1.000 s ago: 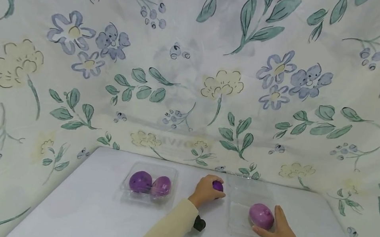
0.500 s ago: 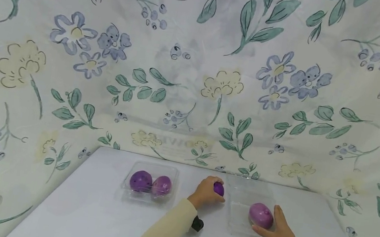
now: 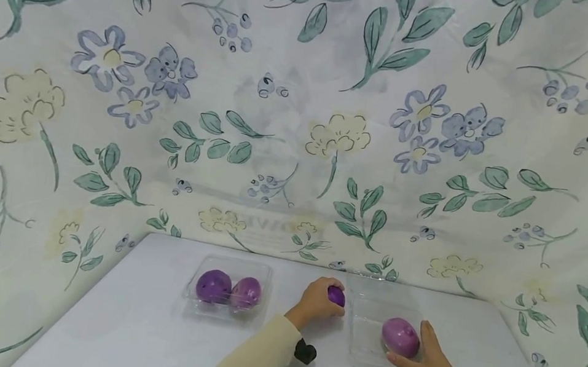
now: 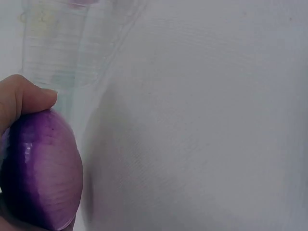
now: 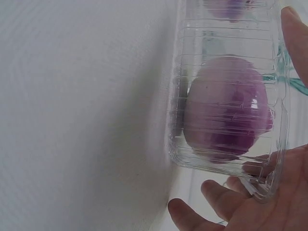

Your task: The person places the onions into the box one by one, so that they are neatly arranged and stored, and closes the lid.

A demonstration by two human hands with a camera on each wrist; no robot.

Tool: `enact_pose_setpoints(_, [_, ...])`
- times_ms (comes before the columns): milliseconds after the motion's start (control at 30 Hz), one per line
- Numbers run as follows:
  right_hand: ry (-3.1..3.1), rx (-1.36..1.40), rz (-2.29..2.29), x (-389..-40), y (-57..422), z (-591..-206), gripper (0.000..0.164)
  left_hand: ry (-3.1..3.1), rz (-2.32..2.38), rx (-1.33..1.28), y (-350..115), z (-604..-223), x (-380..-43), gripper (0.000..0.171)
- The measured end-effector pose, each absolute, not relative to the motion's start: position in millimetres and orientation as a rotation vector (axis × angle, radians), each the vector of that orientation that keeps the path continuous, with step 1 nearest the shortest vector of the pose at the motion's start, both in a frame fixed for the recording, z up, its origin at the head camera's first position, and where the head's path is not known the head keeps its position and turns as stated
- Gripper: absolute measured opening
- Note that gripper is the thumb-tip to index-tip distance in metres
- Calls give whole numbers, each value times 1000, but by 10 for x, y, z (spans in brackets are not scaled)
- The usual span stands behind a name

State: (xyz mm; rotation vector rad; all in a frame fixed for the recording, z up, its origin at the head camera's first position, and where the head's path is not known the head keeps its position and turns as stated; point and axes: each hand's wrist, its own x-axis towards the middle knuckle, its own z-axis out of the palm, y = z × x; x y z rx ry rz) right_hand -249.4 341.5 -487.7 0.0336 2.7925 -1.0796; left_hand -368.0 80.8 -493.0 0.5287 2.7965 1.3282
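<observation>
My left hand [image 3: 316,301] grips a shiny purple onion-like piece [image 3: 336,296] just left of the right-hand container. In the left wrist view, this egg-shaped piece [image 4: 53,168] is pale and faintly ribbed on one side and dark purple on the other; its lower end is cut off by the frame. My right hand [image 3: 431,363] holds the near right part of a clear plastic container [image 3: 363,332], its lid raised at the back. A lighter purple egg-shaped piece [image 3: 399,337] lies inside. The right wrist view has the thumb and fingers [image 5: 187,216] around the container's clear wall.
A second clear container [image 3: 230,261] stands at the back left of the white table [image 3: 132,311], with a dark purple round piece [image 3: 214,286] and a lighter one [image 3: 246,293] inside. A black device [image 3: 305,352] sits by my left wrist. Floral fabric [image 3: 281,113] hangs behind.
The head view has shifted slightly, moving everything a little left and down in the picture. Both hands keep their holds and nearly the same places on the table.
</observation>
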Motion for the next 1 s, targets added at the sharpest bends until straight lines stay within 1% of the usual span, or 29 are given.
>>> enact_pose_setpoints(167, [2786, 25, -1082, -2491, 3399, -4866, 124, 2809, 1407, 493, 779, -4901, -3692, 47])
enact_pose_setpoints(367, [2794, 27, -1076, -2480, 3397, -4839, 124, 2741, 1522, 581, 796, -4690, -3661, 51])
enact_pose_setpoints(467, [2794, 44, -1064, -2479, 3391, -4834, 125, 2749, 1497, 668, 847, -4573, -3601, 50])
enact_pose_setpoints(667, [2791, 64, -1052, -2469, 3392, -4815, 125, 2698, 1401, 922, 1027, -4445, -3443, 51])
enact_pose_setpoints(833, [2787, 49, -1062, -2472, 3399, -4812, 124, 2653, 1318, 1064, 1146, -4460, -3329, 49])
enact_pose_setpoints(1000, [2776, 55, -1076, -2478, 3395, -4826, 124, 2669, 1242, 1119, 1183, -4509, -3271, 49])
